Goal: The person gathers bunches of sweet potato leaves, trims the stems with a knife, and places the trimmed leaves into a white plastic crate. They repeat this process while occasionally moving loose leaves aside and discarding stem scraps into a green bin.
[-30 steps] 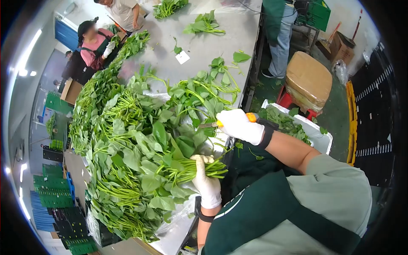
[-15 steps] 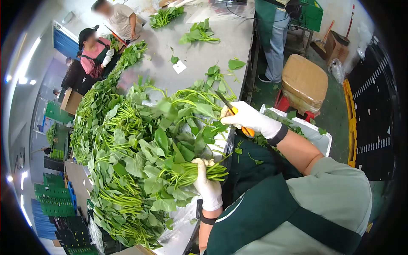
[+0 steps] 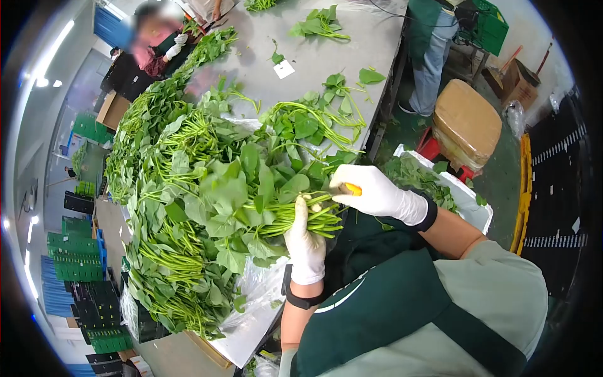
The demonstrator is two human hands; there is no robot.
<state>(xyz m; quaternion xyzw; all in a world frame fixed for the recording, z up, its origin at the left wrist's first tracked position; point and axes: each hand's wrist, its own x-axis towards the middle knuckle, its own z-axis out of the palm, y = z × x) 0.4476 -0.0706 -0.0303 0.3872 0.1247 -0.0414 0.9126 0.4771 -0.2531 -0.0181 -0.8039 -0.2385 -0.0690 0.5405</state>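
My left hand (image 3: 304,246), in a white glove, grips a bunch of long-stemmed leafy greens (image 3: 276,217); its cut stem ends point right. My right hand (image 3: 377,196), gloved too, is closed around an orange-handled tool (image 3: 353,188). Only a bit of the orange handle shows; the dark, narrow blade seen earlier is hidden now. The right fingertips are at the upper stems of the bunch, close beside the left thumb. A large heap of the same greens (image 3: 169,251) lies to the left of both hands.
The metal table (image 3: 264,69) holds loose sprigs (image 3: 319,25) and a white card (image 3: 284,69). At right stand a white bin (image 3: 461,195) with leaves and a taped carton (image 3: 468,122) on a red stool. Co-workers stand at the far left (image 3: 157,44) and far side (image 3: 427,56).
My right hand has come down and left to the bunch, turning the tool so its blade is out of sight. My left hand has raised the bunch slightly. The camera view has shifted.
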